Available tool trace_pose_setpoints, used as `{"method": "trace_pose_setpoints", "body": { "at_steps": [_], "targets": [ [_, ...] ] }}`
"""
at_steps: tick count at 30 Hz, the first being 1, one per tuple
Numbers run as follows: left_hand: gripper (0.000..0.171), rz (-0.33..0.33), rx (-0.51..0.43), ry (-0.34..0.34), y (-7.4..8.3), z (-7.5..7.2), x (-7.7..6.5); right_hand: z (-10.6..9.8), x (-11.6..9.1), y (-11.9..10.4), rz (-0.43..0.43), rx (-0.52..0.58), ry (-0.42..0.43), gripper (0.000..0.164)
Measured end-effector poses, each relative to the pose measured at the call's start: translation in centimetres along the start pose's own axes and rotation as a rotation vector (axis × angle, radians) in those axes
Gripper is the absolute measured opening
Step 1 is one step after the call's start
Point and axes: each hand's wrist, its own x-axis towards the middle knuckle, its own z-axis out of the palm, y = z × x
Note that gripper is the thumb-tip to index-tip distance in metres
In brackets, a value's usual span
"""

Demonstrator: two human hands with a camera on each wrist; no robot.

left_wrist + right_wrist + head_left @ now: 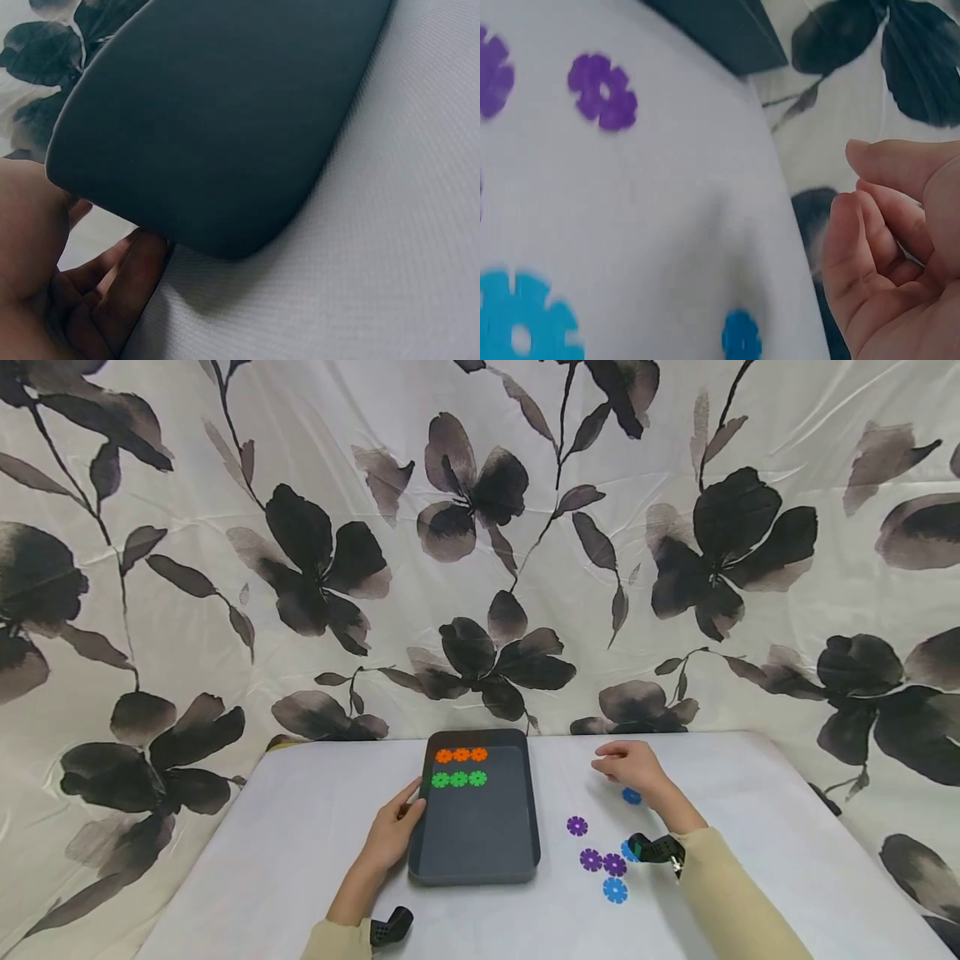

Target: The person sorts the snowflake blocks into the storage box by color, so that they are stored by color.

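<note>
My left hand (392,833) grips the left side of a dark grey tray (476,843), its fingers (135,281) bent at the wall in the left wrist view. Inside the tray, three orange flower-shaped discs (461,755) form a row near the far end, with three green flower-shaped discs (459,779) in a row below. To the right of the tray, my right hand (633,770) hovers over the table, fingers loosely curled, thumb apart from the index finger and nothing between them. A blue flower-shaped disc (632,796) lies just below this hand.
Three purple flower-shaped discs (591,860) lie on the white table (270,860) right of the tray. Nearby are two more blue discs (615,890), one partly hidden by the right wrist camera (654,848). A floral curtain (480,568) hangs behind the table's far edge.
</note>
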Motion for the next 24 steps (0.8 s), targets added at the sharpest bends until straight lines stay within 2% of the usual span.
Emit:
{"method": "trace_pose_setpoints", "body": {
  "at_steps": [7,17,24],
  "targets": [
    [0.047,-0.005,0.005,-0.003,0.3,-0.4,-0.1,-2.3,-1.1,2.4,0.041,-0.053,0.042,0.035],
    [0.048,-0.013,0.004,-0.016,0.2,0.0,-0.1,-4.9,-3.1,6.5,0.079,-0.144,0.081,0.039],
    [0.047,0.001,-0.001,-0.020,0.2,0.0,-0.2,-6.1,-4.4,7.6,0.116,-0.094,0.076,0.039]
  ]
}}
